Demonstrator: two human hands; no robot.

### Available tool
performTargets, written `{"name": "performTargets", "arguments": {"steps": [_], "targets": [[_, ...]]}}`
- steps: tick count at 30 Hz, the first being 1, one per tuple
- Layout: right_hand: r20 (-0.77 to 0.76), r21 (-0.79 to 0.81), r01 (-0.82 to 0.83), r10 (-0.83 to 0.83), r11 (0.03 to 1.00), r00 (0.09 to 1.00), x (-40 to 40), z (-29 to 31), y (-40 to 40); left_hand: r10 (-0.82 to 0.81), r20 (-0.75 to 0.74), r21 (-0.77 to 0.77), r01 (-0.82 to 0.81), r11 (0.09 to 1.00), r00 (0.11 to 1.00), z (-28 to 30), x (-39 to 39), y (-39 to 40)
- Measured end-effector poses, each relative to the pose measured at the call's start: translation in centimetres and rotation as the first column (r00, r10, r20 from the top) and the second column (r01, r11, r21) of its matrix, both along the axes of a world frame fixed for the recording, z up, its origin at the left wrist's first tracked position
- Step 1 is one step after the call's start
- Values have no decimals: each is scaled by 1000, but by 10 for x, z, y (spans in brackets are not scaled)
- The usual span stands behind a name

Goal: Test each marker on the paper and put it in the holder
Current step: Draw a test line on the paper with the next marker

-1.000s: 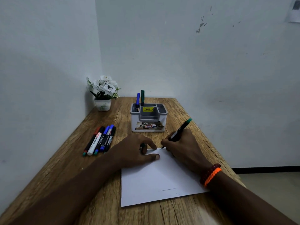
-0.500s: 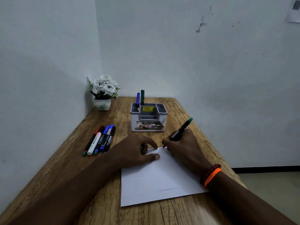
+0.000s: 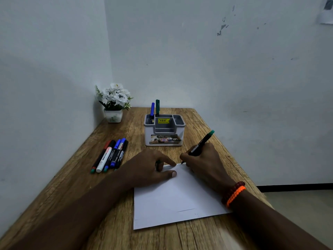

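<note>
right hand (image 3: 203, 163) has a clenched grip on the marker (image 3: 201, 143) — its tip half hidden; left hand (image 3: 149, 166) pins the paper (image 3: 173, 199), a cap seemingly tucked under its fingers — hard to make out.

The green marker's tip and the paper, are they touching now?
Touching. In the head view the green marker, held in the right hand, meets the paper at its far edge, where a zigzag line ends.

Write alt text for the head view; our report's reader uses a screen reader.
A person's right hand draws a zigzag with a green-ended marker along the far edge of a white paper that the left hand steadies. Behind stands a grey holder with two markers; five markers lie left.
</note>
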State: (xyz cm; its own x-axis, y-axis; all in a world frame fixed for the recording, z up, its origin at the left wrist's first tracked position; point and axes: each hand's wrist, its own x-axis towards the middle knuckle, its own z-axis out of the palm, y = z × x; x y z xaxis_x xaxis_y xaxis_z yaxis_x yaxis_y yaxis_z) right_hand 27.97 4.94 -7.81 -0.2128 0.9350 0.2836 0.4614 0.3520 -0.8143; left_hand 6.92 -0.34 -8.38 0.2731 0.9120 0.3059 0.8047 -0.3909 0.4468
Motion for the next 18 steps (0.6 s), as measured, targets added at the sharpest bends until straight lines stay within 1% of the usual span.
{"name": "performTargets", "arguments": {"steps": [11,18], "targets": [[4,6,18,-18,1000,1000,1,0,1,29,-33,-104,-32,994,999,9,5,-5],[14,16,33,-33,999,999,2,0,1,40,-54,-103,-46,994,998,11,7,-8]]}}
